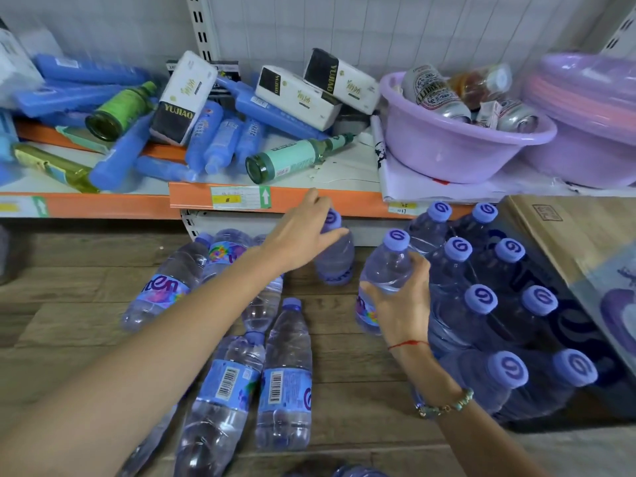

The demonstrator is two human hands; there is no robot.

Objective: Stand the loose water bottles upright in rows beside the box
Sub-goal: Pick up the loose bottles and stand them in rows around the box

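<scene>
Bottles fill the wooden floor (69, 304) below a shelf (282, 197). Ten stand upright in rows just left of the cardboard box (568, 235), eight packed in two columns (481, 301) and two more held by the hands. Six or so lie flat at the near left (285, 373), long axes running mostly near to far, caps pointing far; a few are partly hidden under the left arm, so the count is unsure.

Left hand (303, 235) reaches to the far middle and pinches the neck of a standing bottle (335, 259); its cap points up and shows just right of the fingers, which close around it from the left. Right hand (402, 304) wraps the shoulder of a second upright bottle (385, 270), thumb on the left, fingers (421, 270) curled round the right, cap above the hand. This bottle touches the left column of the rows.

On the shelf sit two purple basins (464, 146), three white packets (296, 94), and many blue tubes (213, 139) lying in a heap.
</scene>
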